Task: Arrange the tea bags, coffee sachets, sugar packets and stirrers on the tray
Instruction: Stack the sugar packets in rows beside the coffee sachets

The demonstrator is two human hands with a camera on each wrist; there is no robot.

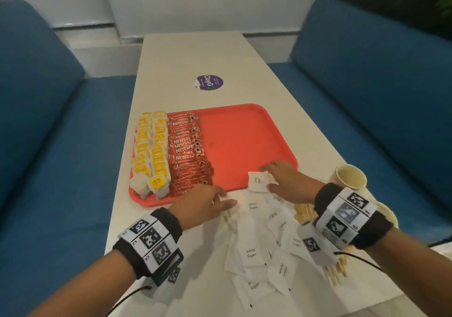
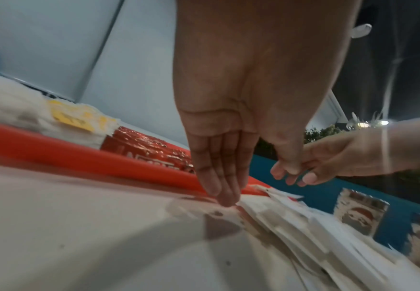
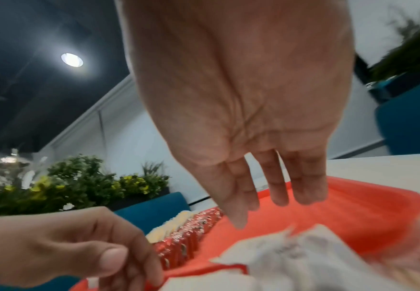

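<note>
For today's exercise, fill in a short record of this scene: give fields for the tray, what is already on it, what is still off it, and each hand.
Tray: red tray on the white table
On tray: tea bags at its left edge, coffee sachets beside them
Off tray: sugar packets heaped on the table, stirrers partly under the right wrist
Left hand: fingers straight, at the heap's edge
Right hand: over a few sugar packets at the tray's near rim; grip unclear
Also: paper cup
</note>
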